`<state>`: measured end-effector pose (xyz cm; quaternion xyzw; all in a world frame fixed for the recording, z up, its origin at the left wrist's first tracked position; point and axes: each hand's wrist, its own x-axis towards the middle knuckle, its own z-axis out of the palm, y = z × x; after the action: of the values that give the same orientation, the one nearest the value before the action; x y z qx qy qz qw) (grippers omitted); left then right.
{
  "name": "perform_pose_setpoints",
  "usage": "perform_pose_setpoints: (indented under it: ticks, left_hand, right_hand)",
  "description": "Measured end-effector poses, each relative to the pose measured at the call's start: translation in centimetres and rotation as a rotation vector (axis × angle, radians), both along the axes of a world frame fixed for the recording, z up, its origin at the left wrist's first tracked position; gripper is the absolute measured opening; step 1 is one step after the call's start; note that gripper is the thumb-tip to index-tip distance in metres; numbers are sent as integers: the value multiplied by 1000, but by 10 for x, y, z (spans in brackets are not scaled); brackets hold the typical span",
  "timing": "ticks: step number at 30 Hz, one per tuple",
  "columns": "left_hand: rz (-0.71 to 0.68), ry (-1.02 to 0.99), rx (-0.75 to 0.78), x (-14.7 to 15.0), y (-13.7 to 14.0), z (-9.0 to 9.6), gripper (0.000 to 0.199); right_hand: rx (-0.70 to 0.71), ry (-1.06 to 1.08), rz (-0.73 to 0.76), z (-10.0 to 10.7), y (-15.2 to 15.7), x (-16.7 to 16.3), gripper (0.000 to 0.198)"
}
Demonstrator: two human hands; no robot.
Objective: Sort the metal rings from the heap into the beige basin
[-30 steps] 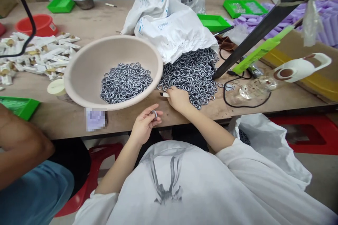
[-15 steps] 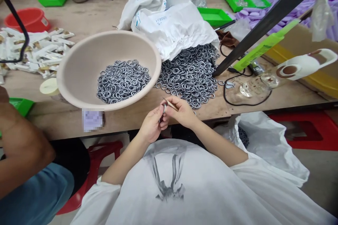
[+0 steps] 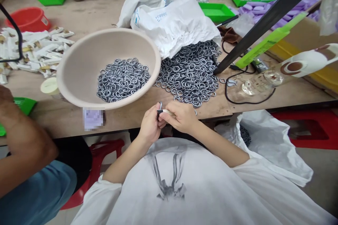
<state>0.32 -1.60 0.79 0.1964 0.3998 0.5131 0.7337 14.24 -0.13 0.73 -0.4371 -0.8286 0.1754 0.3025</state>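
In the head view both my hands meet at the table's near edge, in front of the ring pile. My left hand [image 3: 150,124] is closed on a grey ring [image 3: 161,105], whose upper part sticks up past the thumb. Wrapped in the fingers of my right hand [image 3: 185,116] is a small knife [image 3: 168,112] with a pale handle; its short dark blade lies against the ring or the left fingertips, which of them I cannot tell. Loose grey rings [image 3: 194,74] spill from a white sack [image 3: 174,24] just beyond. More rings lie in a beige basin [image 3: 79,52] to the left.
A co-worker's arm [image 3: 23,137] is at the left, near white pieces [image 3: 39,51] on the table. A dark slanted post [image 3: 253,31], a clear bottle [image 3: 261,81] and a black cable [image 3: 245,103] stand or lie right. An open white bag [image 3: 271,137] hangs below the table edge.
My right hand has turned and come slightly lower, so the knife's dark blade now points left at the ring. The ring shows higher above my left thumb.
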Motion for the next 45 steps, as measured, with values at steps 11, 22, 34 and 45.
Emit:
perform_pose_setpoints:
  ticks: [11,22,34,45]
  left_hand:
    - [-140,-1,30,-12,-11,-6,40]
    - [8,41,-127,-28,12,-24,27]
    - [-260,-37,-26,-8,4,-5,47]
    - [-90,14,18,-5,0,-1,50]
  right_hand:
    - [-193,-310,-437,-17,60,3,41]
    - [-339,28,-196,-13,73,-2,23]
    - [-284,462,132,-2,20,7,22]
    - [-278,418,-71,-15,18,3,40]
